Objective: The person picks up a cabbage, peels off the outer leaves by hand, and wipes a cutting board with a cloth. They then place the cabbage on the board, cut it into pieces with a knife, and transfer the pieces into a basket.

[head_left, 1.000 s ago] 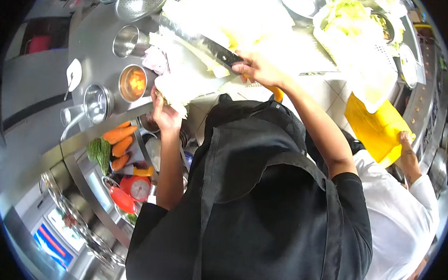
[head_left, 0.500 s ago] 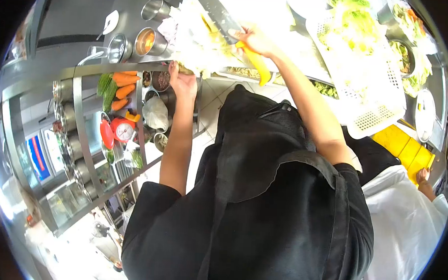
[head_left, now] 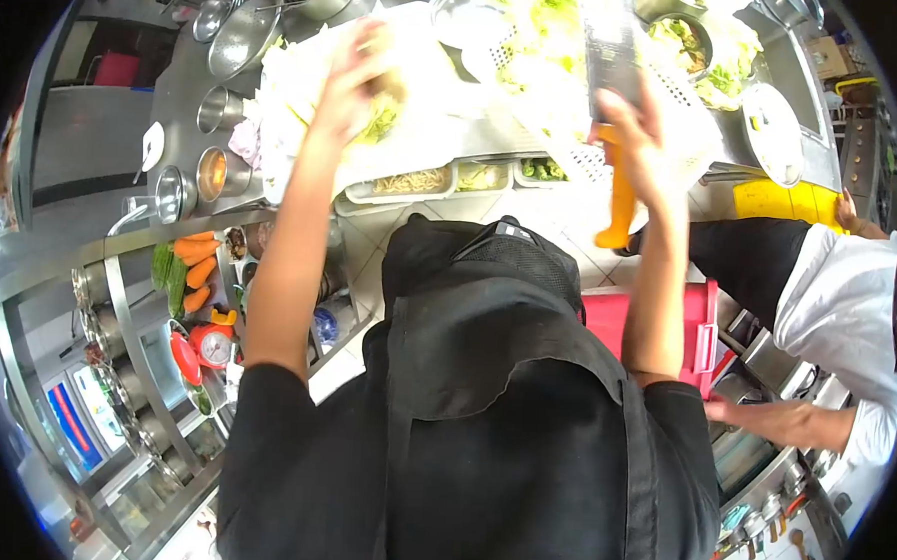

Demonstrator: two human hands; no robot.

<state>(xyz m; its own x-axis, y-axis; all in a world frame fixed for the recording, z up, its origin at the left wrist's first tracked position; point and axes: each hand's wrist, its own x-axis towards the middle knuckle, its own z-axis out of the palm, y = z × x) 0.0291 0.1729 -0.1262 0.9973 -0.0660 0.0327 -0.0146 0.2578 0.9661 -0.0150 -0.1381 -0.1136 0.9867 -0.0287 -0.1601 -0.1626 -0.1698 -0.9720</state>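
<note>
Over the counter's right part, my right hand (head_left: 635, 138) is wrapped round the yellow handle of a large knife (head_left: 614, 62). The blade points away from me, above a white perforated basket (head_left: 690, 140) with pale green shredded leaves (head_left: 550, 29) in it. My left hand (head_left: 352, 81) is raised over the white board (head_left: 436, 109), its fingers curled at a pale, blurred piece that I cannot make out. Chopped greens (head_left: 378, 120) lie on the board beside it.
Metal cups (head_left: 219, 110) and bowls (head_left: 244, 36) stand at the left. Trays of cut food (head_left: 403, 185) sit under the counter's front edge. A co-worker in a white shirt (head_left: 838, 297) is at the right, near a red bin (head_left: 702, 321) and a yellow crate (head_left: 782, 203).
The view has turned right. My right hand has carried the knife from the board to over the basket. My left hand has lifted from the board's front left edge and moved further over it.
</note>
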